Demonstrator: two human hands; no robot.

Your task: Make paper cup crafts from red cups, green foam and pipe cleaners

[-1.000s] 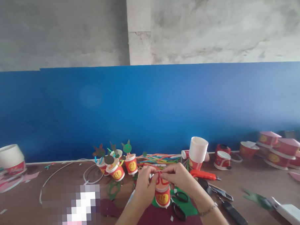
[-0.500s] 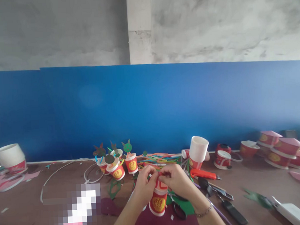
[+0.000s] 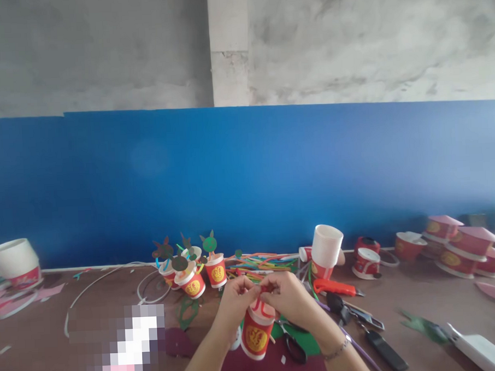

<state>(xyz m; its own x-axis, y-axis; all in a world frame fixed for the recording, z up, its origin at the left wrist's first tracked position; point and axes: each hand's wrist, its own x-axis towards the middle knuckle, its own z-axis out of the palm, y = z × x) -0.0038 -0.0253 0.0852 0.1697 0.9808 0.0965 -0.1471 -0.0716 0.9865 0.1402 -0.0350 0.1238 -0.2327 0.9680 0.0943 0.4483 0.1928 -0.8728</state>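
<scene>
Both my hands meet over a small red paper cup with a gold emblem, lifted and tilted above the table. My left hand is closed, fingers pinching at the cup's white rim. My right hand, wearing a thin bracelet at the wrist, is also closed and pinches a red strip that arches over the cup's top. Under the cup lie green felt and a dark maroon sheet.
Black scissors lie right of the cup. Decorated cups with green cut-outs and coloured straws sit behind. A white cup stack, an orange cutter, more red cups stand right. A blue wall backs the table.
The cup has come up off the table and tipped, its base swinging left toward me. Both hands stay pinched at its top and shifted slightly.
</scene>
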